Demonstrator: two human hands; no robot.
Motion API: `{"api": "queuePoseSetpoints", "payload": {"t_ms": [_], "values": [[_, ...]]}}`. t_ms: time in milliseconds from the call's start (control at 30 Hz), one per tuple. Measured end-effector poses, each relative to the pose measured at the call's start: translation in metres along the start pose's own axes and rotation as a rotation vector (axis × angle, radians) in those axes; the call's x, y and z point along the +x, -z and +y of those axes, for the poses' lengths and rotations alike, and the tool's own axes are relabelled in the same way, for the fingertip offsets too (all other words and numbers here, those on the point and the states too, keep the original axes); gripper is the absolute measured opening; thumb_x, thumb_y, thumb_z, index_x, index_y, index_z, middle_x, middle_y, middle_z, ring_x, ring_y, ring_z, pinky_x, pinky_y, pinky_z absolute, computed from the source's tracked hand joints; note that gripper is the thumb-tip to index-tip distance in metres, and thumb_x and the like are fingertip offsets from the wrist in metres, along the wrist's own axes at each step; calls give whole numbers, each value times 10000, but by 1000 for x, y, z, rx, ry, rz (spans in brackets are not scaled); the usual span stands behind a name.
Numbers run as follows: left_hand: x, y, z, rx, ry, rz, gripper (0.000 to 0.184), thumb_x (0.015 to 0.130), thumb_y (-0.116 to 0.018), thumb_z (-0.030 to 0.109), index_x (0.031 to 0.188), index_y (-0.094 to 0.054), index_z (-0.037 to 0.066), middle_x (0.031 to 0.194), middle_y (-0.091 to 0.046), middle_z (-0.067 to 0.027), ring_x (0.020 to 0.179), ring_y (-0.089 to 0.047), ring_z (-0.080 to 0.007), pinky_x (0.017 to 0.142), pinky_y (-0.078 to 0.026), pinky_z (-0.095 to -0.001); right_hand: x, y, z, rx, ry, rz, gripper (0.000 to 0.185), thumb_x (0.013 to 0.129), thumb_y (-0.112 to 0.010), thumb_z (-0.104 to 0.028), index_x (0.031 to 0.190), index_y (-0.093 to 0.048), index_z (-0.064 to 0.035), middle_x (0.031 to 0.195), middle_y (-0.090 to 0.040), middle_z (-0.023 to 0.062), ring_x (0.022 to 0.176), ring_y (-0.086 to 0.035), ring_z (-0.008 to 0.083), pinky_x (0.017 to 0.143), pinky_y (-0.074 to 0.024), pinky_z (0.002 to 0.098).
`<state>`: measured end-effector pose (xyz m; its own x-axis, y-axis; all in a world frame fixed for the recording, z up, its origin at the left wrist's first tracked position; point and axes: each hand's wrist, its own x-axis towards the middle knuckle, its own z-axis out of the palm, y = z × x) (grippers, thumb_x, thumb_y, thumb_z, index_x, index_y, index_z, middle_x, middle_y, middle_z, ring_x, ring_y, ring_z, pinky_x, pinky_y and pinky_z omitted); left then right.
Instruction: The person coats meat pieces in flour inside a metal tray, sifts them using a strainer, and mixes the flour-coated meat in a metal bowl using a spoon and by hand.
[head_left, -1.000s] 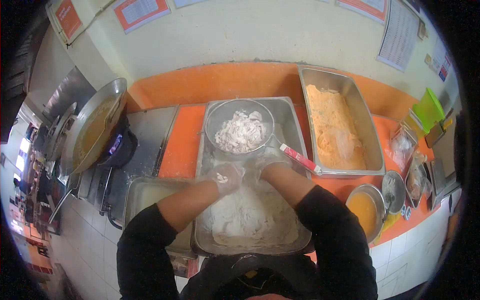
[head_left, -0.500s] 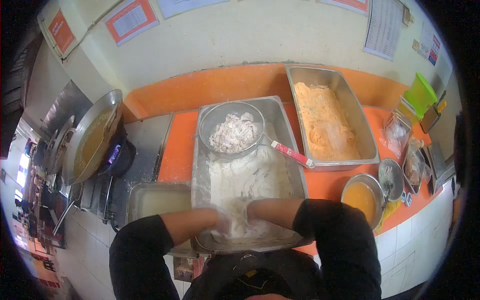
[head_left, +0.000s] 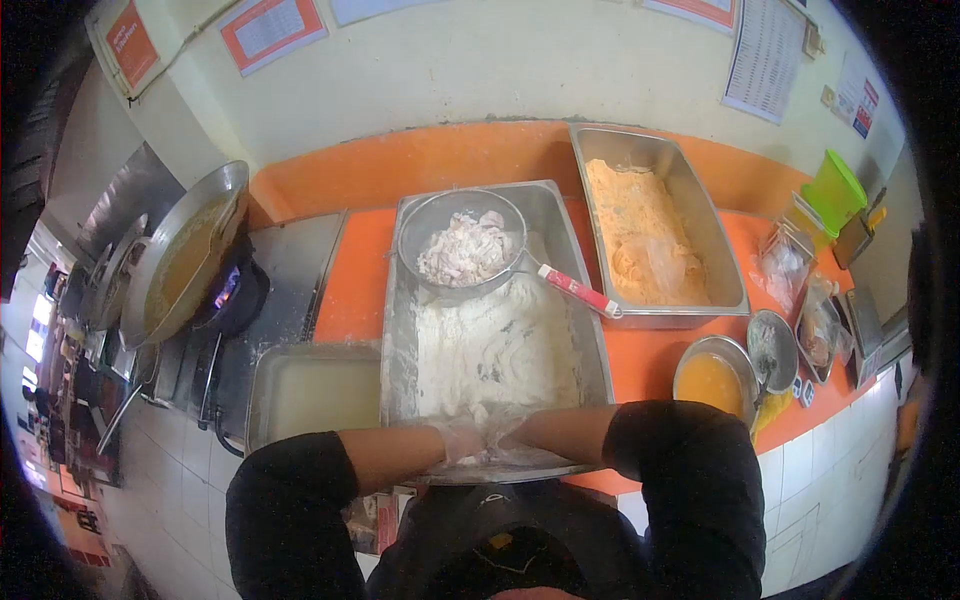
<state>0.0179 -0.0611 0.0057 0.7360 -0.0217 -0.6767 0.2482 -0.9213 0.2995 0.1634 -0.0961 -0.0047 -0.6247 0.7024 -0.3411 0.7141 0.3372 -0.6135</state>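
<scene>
My left hand [head_left: 458, 440] and my right hand [head_left: 512, 430], both in thin clear plastic gloves, are close together at the near end of a deep metal tray [head_left: 598, 375]. White flour [head_left: 500, 340] covers the tray's bottom. Pale, flour-coated lumps show between the hands, but the fingers are too dusted and sunk in flour to make out their grip. Across the tray's far end rests a round mesh strainer [head_left: 408, 262] with a red handle [head_left: 580, 290]. It contains flour-coated pieces [head_left: 468, 250], apparently meat.
Left stands a wok of oil [head_left: 190, 260] over a lit burner [head_left: 228, 290], nearer me a pan of cloudy liquid [head_left: 315, 395]. To the right are a metal pan of orange coating [head_left: 650, 240], a bowl of orange liquid [head_left: 712, 385] and a small metal bowl [head_left: 772, 345].
Both hands have drawn slightly toward me, to the tray's near wall, baring more flour in the middle. The view has shifted slightly; the strainer stays in place.
</scene>
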Motion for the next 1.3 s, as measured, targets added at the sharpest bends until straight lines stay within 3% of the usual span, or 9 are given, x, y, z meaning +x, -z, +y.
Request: {"api": "queuePoseSetpoints", "payload": {"t_ms": [200,300,600,700,800,1000,1067,1133,1300], "values": [[-21,25,-19,9,41,213,250,698,-537,95,935,-568,21,953,-566,-179,932,-527,-325,782,-428,-349,-5,41,6,3,-26,117,339,742,-543,-239,1038,-554,-75,1050,-540,126,959,-503,215,824,-386,313],[-6,17,-95,139,-225,513,304,704,-551,117,987,-537,10,930,-567,-172,904,-532,-327,785,-428,-341,-11,90,7,-12,-30,260,340,745,-541,-234,1044,-549,-72,1057,-537,128,970,-499,218,833,-382,310],[-88,229,-93,-461,377,1078,318,729,-534,137,1027,-522,27,995,-546,-172,940,-521,-307,809,-421,-335,11,250,-13,-223,-79,654,343,755,-536,-217,1063,-535,-65,1077,-525,133,1003,-489,227,862,-370,300],[-115,257,-71,-204,475,945,405,777,-495,226,1151,-449,78,1128,-490,-158,1047,-472,-275,847,-407,-323,25,269,-4,-148,-169,662,345,759,-534,-211,1070,-530,-62,1084,-521,135,1014,-486,230,872,-366,296],[-72,232,-151,-516,509,1051,446,813,-482,129,1222,-344,19,1104,-501,-115,1011,-484,-189,844,-399,-293,22,277,-3,-183,-210,546,366,780,-509,-219,1118,-497,-78,1153,-485,123,1082,-444,230,906,-343,290],[-44,150,-117,977,687,580,277,788,-484,179,1011,-569,39,854,-578,-96,740,-553,-216,657,-447,-417,10,224,13,-103,24,375,245,713,-527,-137,942,-580,-70,946,-579,93,891,-533,188,773,-416,312],[-24,123,-116,457,238,390,325,772,-480,224,1012,-579,28,932,-594,-150,797,-587,-256,680,-479,-312,-3,190,16,-25,40,199,252,713,-527,-147,948,-580,-74,951,-577,96,898,-531,192,777,-414,314],[-14,87,-51,423,441,190,264,741,-496,189,920,-624,43,832,-621,-122,686,-596,-264,626,-483,-343,-19,154,13,-21,26,26,259,713,-528,-157,954,-579,-78,957,-576,99,904,-529,196,781,-412,316],[-40,48,-9,-18,195,4,274,748,-505,213,940,-613,50,841,-620,-124,695,-592,-257,636,-476,-346,-31,83,1,-24,19,-192,276,713,-529,-181,969,-579,-88,971,-572,105,920,-525,206,791,-407,321]]}}
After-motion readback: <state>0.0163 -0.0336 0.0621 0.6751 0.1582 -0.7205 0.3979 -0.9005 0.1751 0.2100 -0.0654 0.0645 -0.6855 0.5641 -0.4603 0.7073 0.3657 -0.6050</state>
